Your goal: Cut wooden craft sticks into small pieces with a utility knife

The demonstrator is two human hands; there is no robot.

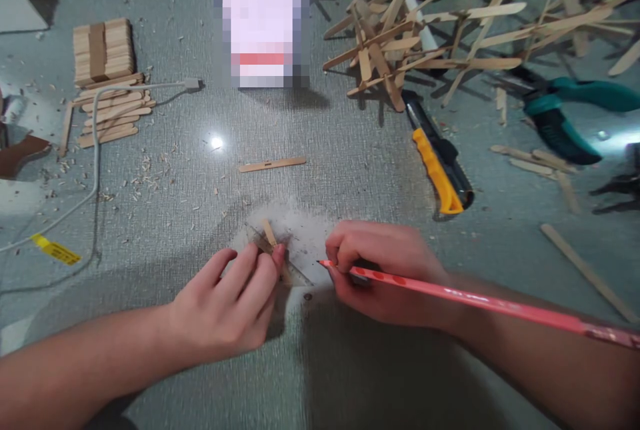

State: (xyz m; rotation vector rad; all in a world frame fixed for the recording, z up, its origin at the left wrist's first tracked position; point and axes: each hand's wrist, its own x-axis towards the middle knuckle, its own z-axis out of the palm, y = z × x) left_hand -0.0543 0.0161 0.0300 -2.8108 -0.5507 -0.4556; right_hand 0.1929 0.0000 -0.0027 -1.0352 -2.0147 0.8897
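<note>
1. Head view: clamping a short wooden stick (269, 231) in the left hand (230, 293), fingers bunched together on its middle. Poking out past the fingertips on the far side, showing again just right of them on the near side.
2. Set aslant at the same spot: thin ruler-like strip (299, 273), running out to the right of the left fingers. Crossing partly hidden; cannot tell which lies on top.
3. Gripping a pink pencil (465, 297) in the right hand (385, 270), fingers closed round it close to the point. Aiming dark tip left, near the short stick but apart from it.
4. Lying beyond the left hand, well clear of both hands' fingers: slotted stick (290, 163), flat on the textured grey surface (345, 163).
5. Beyond the right hand: yellow-and-black cutter (434, 173), then teal pliers (560, 130) farther right, tangled stick heap (385, 57) behind.
6. Far left: banded stick bundle (117, 50), white cable (97, 143) nearby.
</note>
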